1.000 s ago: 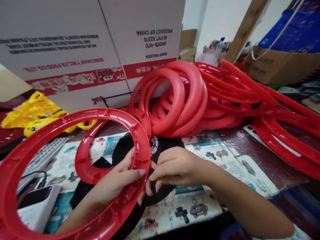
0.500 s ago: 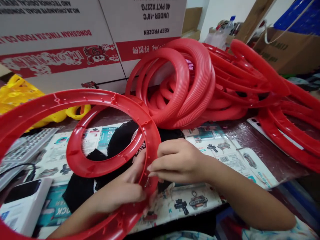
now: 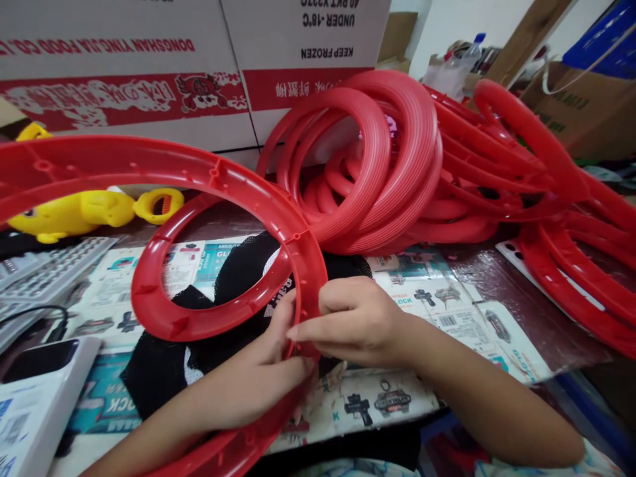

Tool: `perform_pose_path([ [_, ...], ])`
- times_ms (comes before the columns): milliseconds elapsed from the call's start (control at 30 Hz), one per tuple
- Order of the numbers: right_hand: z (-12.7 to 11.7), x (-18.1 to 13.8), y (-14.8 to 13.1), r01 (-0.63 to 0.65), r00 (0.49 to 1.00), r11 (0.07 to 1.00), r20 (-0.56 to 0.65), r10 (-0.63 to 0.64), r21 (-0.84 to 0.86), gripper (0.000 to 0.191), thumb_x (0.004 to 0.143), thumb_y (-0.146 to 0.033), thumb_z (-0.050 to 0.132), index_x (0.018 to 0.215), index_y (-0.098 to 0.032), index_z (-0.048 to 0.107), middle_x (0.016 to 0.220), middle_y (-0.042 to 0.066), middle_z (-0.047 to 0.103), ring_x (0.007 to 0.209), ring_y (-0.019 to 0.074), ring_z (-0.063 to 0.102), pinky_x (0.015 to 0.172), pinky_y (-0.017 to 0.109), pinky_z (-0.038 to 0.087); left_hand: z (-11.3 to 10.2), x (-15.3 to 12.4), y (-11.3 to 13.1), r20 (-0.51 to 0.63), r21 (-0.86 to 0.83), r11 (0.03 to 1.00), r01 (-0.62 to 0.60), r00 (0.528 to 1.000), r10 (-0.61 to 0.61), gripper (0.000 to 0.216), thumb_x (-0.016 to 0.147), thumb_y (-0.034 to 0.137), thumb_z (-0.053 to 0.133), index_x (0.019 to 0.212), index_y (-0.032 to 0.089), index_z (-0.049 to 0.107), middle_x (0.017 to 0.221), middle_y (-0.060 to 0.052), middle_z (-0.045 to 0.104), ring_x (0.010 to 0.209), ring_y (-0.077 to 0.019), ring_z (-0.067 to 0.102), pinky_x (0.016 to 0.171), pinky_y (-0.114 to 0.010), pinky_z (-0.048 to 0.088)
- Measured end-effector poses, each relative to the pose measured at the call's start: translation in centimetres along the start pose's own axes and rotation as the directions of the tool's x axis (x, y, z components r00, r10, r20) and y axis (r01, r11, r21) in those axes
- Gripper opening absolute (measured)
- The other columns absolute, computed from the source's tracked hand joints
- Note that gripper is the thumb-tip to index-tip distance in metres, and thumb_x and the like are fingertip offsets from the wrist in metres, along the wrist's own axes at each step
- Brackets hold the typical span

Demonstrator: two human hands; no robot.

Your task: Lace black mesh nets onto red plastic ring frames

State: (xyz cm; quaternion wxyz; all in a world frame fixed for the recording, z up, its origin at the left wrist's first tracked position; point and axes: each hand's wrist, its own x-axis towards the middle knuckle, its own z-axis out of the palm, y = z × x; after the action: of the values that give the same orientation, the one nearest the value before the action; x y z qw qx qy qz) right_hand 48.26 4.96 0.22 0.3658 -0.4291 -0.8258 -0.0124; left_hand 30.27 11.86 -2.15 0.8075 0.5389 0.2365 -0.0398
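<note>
Far left: one white carton (image 3: 268, 40), inverted print "KEEP FROZEN", "DONGSHAN YINGJIA FOOD CO.". Near left: one large red ring (image 3: 253, 199), right side gripped by left hand (image 3: 275, 371). Right hand (image 3: 360, 321) curled at same side; whether gripping, cannot tell. One smaller red ring (image 3: 148, 291) beyond.

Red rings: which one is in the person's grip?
The large, foremost ring on the left: the left hand grips it, right hand at its edge. The smaller ring and ribbed rings behind it are unheld.
</note>
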Motion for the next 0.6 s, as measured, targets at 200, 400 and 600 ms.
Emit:
perform_pose_path([
  [200,-0.33,0.25,0.04,0.037,0.999,0.994,0.026,-0.034,-0.107,0.018,0.089,-0.018,0.057,0.075,-0.019,0.069,0.064,-0.003,0.049,0.061,0.0098,0.041,0.056,0.023,0.032,0.07,-0.05,0.94,0.111,-0.039,0.999,0.03,0.993,-0.025,0.089,0.086,0.018,0.049,0.146,0.032,-0.015,0.069,0.003,0.064,0.055,-0.0131,0.06,0.057,-0.026,0.051],
  [400,-0.69,0.74,-0.39,0.036,0.99,0.986,0.138,-0.013,-0.164,0.023,0.09,-0.017,0.05,0.074,-0.015,0.066,0.073,0.002,0.057,0.07,0.0133,0.045,0.063,0.027,0.038,0.15,0.1,0.9,0.111,-0.061,0.998,0.0,0.994,0.007,0.086,0.083,0.016,0.048,0.147,0.03,-0.009,0.062,0.004,0.062,0.051,-0.0128,0.058,0.054,-0.024,0.05],
  [600,-0.71,0.9,-0.79,-0.103,0.971,0.985,0.2,0.131,-0.141,0.025,0.09,-0.021,0.052,0.07,-0.014,0.065,0.075,0.005,0.058,0.071,0.0137,0.048,0.064,0.027,0.041,-0.33,0.49,0.33,0.019,0.006,0.995,-0.104,0.994,0.104,0.087,0.08,0.011,0.051,0.15,0.031,0.003,0.081,0.0,0.066,0.068,-0.0177,0.064,0.063,-0.028,0.054],
])
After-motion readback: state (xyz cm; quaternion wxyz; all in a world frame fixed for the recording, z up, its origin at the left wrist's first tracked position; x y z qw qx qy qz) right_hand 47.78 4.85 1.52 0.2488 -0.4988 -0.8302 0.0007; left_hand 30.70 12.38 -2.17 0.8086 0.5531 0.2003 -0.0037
